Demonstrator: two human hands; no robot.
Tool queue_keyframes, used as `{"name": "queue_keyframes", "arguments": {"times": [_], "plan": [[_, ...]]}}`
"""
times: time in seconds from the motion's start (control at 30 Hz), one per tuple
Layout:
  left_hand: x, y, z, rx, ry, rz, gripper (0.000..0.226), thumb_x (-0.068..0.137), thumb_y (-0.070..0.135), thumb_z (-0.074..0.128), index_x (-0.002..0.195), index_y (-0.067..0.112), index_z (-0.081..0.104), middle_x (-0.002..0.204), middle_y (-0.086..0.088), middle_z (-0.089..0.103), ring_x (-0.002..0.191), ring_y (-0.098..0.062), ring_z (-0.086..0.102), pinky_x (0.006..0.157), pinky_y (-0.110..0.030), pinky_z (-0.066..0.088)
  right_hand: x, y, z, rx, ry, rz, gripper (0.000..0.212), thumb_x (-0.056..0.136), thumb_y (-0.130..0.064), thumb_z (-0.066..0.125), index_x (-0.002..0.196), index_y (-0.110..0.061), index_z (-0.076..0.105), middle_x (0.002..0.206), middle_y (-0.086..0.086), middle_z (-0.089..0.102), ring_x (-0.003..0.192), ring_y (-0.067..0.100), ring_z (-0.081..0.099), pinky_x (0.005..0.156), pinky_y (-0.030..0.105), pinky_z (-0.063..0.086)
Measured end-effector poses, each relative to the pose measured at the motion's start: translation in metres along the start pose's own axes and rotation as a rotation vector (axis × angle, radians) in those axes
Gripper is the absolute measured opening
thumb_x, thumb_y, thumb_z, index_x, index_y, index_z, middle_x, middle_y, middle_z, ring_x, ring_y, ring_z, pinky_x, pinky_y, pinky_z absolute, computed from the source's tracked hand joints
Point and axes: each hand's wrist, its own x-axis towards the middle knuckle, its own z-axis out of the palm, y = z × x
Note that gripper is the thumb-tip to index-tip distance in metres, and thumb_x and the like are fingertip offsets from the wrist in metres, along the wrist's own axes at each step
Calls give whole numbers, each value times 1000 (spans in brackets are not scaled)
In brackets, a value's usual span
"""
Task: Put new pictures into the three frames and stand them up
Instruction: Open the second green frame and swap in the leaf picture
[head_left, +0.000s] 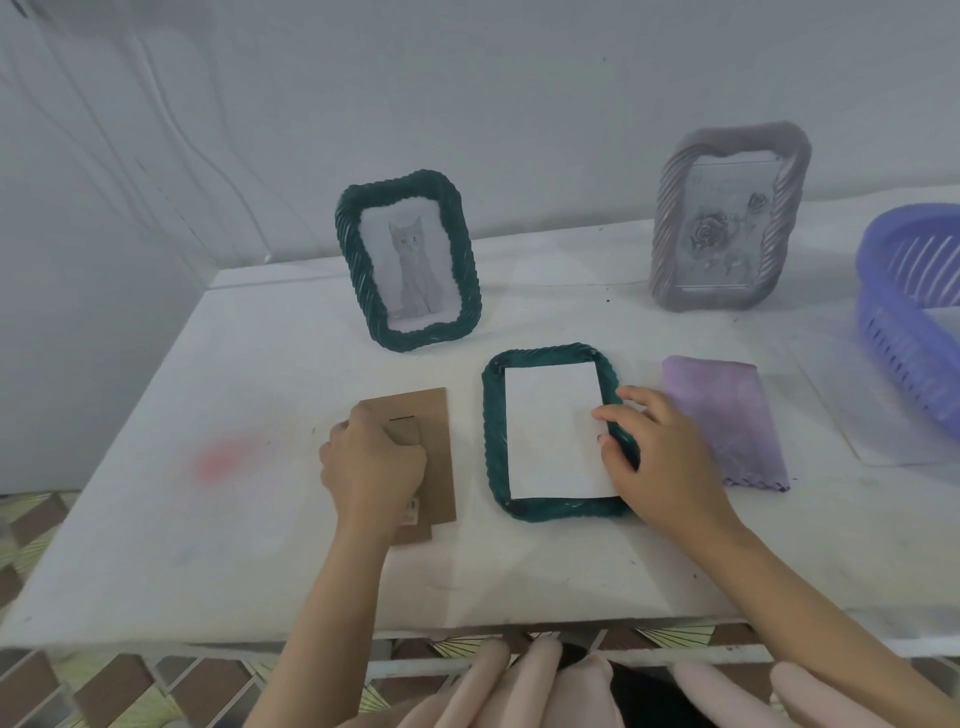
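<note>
A dark green frame (493, 441) lies face down in the middle of the white table, with a white picture sheet (550, 431) lying blank side up in its opening. My right hand (654, 447) rests on the frame's right edge, fingertips touching the sheet. To the left lies a brown cardboard backing board (441, 431); my left hand (371, 467) sits on it with fingers curled at its stand flap. A second green frame (408, 260) with a cat picture stands upright behind. A grey-pink frame (727, 218) with a rose picture stands at the back right.
A purple cloth (727, 421) lies right of the flat frame. A blue plastic basket (914, 312) sits at the right edge on a clear sheet. A wall runs close behind the table (156, 519). A faint red stain marks the table's left part.
</note>
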Motion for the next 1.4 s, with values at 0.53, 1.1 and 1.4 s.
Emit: {"name": "queue_keyframes", "arguments": {"times": [0.53,1.1,1.4], "plan": [[11,-4,-10,-260,-148,-135,67,62,20,75,119,33,42,115,-4,35,110,-30,43,74,-35,44,-5,0,-1,31,8,-25,25,85,-17,58,109,-17,66,129,4,52,111,27,51,89,37,44],[0,4,-36,-773,-272,105,39,74,-3,70,109,15,63,99,-2,68,83,-15,66,67,-25,54,-8,3,-6,62,-34,-39,24,87,-21,57,110,-17,65,129,4,51,115,25,49,94,36,40],[-6,29,-20,-972,-375,148,38,80,-9,59,110,15,64,99,2,70,85,-12,66,69,-22,55,-3,7,-9,38,-71,-53,28,89,-26,54,114,-21,64,134,4,46,120,23,45,94,34,41]]}}
